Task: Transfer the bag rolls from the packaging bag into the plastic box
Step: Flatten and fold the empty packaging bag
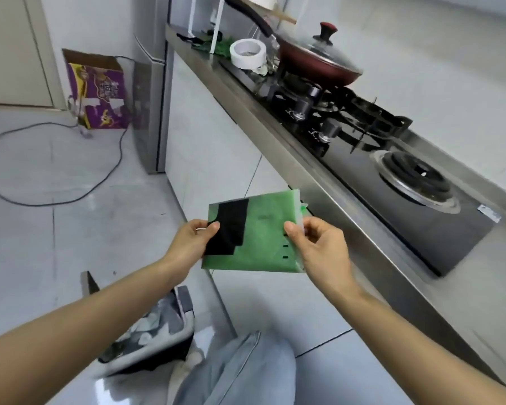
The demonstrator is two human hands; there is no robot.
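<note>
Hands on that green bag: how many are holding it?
2. The left hand pinches the bag's left edge, and the right hand pinches its right edge. No other hand is in view.

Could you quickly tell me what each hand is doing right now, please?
Left hand: pinches the left edge of the green packaging bag.
Right hand: pinches the right edge of the same bag.

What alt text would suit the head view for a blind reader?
The left hand and right hand pinch a flat green packaging bag by its side edges, beside a steel counter. On it sit a gas stove, a lidded red pan and white tape.
</note>
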